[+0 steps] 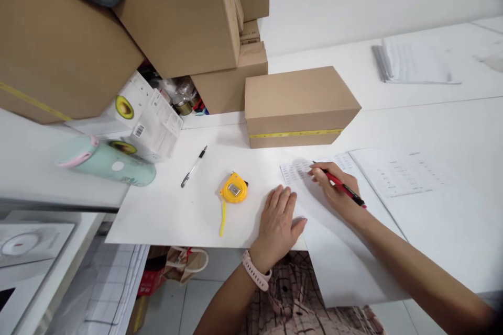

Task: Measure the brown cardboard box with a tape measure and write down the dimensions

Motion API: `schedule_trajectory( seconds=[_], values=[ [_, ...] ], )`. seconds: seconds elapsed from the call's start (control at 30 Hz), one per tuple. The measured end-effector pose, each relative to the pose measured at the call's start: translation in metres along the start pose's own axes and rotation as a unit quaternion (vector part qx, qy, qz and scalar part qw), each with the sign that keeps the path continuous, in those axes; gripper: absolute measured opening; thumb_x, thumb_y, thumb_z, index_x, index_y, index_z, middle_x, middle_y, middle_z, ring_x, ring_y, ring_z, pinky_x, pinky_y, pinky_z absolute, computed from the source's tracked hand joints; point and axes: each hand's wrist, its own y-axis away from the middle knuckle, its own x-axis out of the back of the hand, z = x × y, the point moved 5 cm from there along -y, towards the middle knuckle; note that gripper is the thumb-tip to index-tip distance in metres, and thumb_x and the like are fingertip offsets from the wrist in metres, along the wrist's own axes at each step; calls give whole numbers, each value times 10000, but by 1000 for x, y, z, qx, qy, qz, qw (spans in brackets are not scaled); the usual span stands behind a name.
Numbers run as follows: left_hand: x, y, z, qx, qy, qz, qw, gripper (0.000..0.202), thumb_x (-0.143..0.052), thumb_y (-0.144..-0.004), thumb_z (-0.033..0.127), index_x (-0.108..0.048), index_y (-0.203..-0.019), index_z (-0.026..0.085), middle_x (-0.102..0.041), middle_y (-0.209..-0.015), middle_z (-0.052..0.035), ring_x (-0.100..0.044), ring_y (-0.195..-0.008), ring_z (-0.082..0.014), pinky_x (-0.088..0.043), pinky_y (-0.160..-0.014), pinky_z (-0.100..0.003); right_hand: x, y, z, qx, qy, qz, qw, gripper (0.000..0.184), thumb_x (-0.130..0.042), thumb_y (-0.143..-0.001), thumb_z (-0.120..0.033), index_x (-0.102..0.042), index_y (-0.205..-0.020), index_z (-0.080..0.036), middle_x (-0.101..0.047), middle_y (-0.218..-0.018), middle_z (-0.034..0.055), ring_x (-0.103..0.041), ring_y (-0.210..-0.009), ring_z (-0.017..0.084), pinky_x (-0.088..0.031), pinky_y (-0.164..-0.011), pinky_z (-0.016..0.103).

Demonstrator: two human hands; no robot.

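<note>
My right hand is closed round a red and black pen, its tip over a printed sheet of paper with small text near the top. My left hand lies flat on the white table, fingers stretched out, beside the sheet's left edge. To its left rests a yellow tape measure with a short length of tape pulled out. A clear pen with a black grip lies farther left.
A long cardboard box sits behind my hands. Larger cardboard boxes are stacked at back left, near a mint green bottle and avocado-printed cartons. Another printed sheet lies at right; a paper stack lies farther back.
</note>
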Motion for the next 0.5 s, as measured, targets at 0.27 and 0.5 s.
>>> schedule_trajectory(
  seconds=[0.27, 0.5],
  values=[
    [-1, 1, 0, -22, 2, 43, 999, 504, -643, -915, 314, -528, -1349, 86, -578, -1408, -204, -465, -1381, -376, -417, -1143, -585, 76, 8, 46, 78, 471, -19, 878, 393, -423, -878, -34, -698, -1140, -137, -696, -1157, 202, -638, -1086, 374, -505, -741, 426],
    [38, 26, -11, -37, -11, 306, 951, 265, -576, -923, 125, -624, -1172, 199, -673, -1203, -125, -576, -1239, -272, -503, -1048, -477, 83, 23, 84, 62, 448, 9, 892, 589, -403, -831, 5, -625, -1339, -193, -691, -1266, 130, -636, -1129, 353, -537, -829, 452]
  ],
)
